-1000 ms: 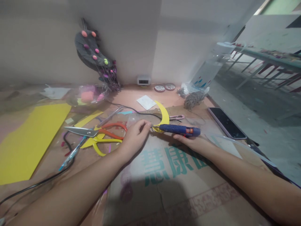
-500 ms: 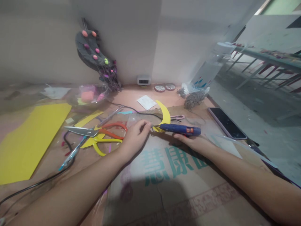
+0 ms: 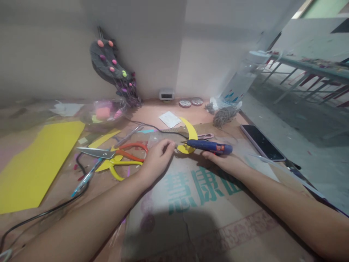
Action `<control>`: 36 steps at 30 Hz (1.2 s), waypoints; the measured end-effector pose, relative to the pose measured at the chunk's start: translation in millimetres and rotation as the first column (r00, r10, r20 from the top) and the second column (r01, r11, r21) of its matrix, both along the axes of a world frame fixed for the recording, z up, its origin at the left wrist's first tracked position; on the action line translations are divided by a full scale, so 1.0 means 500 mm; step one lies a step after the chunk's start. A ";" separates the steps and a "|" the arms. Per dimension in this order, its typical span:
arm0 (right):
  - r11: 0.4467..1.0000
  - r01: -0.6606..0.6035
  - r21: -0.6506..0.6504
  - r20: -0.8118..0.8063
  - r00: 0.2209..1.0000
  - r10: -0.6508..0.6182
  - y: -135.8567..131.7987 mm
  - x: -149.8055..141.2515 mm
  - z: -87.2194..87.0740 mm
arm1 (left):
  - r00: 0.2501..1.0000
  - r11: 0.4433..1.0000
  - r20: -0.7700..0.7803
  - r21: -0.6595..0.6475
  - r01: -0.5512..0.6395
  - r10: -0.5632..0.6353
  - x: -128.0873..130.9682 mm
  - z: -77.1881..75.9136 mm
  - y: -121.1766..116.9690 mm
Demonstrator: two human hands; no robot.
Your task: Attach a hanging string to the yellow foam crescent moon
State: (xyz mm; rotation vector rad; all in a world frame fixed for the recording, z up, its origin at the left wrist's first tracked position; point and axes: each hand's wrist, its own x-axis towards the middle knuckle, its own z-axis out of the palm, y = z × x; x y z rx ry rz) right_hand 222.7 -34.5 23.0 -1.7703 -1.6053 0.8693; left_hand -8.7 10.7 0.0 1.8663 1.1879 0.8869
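My left hand is closed in a pinch at the lower tip of a yellow crescent cutout. A thin greyish strand shows by the fingertips, too small to make out well. In my right hand is a blue hot glue gun, its nozzle pointing left over the crescent's lower end, just short of my left fingertips. Its trigger is mostly hidden by the hand. Left of my left hand lie scissors with one orange and one yellow handle, blades apart, over yellow scraps.
Yellow sheet at left, with a pen and black cable nearby. A grey decorated crescent leans on the wall. Grey yarn, a bottle and a phone stand or lie right. Printed cardboard lies beneath my hands.
The glue gun's nozzle has lifted slightly and drawn a little right, away from the crescent's lower tip. My left hand stays almost in place.
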 end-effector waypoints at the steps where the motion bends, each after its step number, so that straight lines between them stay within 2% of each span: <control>1: 1.000 0.023 0.012 0.004 1.000 -0.023 0.002 0.007 0.000 | 1.000 1.000 -0.005 0.000 -0.002 0.002 0.001 0.001 0.000; 4: 0.991 0.036 0.131 -0.047 0.998 -0.030 0.015 0.031 0.009 | 1.000 1.000 -0.023 0.001 -0.005 0.005 0.003 0.003 0.001; 7: 0.953 0.084 0.292 -0.206 0.978 -0.023 0.031 0.046 0.032 | 1.000 1.000 -0.027 0.001 0.001 -0.001 0.005 0.004 0.000; 9: 0.932 0.132 0.338 -0.322 0.947 -0.017 0.038 0.047 0.045 | 1.000 1.000 -0.015 -0.001 0.021 -0.021 0.005 0.003 -0.001; 11: 0.932 0.150 0.329 -0.367 0.930 -0.020 0.043 0.043 0.050 | 0.998 0.998 0.005 0.006 0.059 -0.059 0.004 0.000 -0.003; 14: 0.952 0.126 0.280 -0.279 0.959 -0.046 0.044 0.037 0.046 | 0.993 0.993 0.026 0.039 0.115 -0.116 0.003 -0.006 -0.006; 18: 0.972 0.114 0.204 -0.113 0.989 -0.093 0.051 0.034 0.037 | 0.993 0.990 0.013 0.079 0.120 -0.121 0.003 -0.010 -0.008; 22: 0.956 0.148 0.253 -0.098 0.987 -0.127 0.081 0.025 0.045 | 0.987 0.983 0.012 0.097 0.156 -0.158 0.004 -0.012 -0.010; 25: 0.958 0.107 0.266 -0.032 0.994 -0.102 0.123 0.010 0.064 | 0.990 0.987 0.050 0.100 0.123 -0.129 0.003 -0.011 -0.010; 27: 0.964 0.045 0.263 -0.063 0.998 -0.029 0.159 0.002 0.076 | 0.991 0.995 0.116 0.087 0.059 -0.069 0.002 -0.009 -0.007; 29: 0.962 0.075 0.263 -0.101 0.994 -0.050 0.200 -0.002 0.081 | 0.981 0.997 0.194 0.072 -0.015 0.001 0.001 -0.007 -0.005; 32: 0.963 0.082 0.255 -0.087 0.994 -0.062 0.259 -0.002 0.072 | 0.964 0.995 0.260 0.072 -0.068 0.047 0.002 -0.007 -0.002; 36: 0.976 0.062 0.210 -0.004 0.998 -0.062 0.307 -0.011 0.041 | 0.976 0.998 0.216 0.060 0.001 -0.014 0.005 -0.010 -0.004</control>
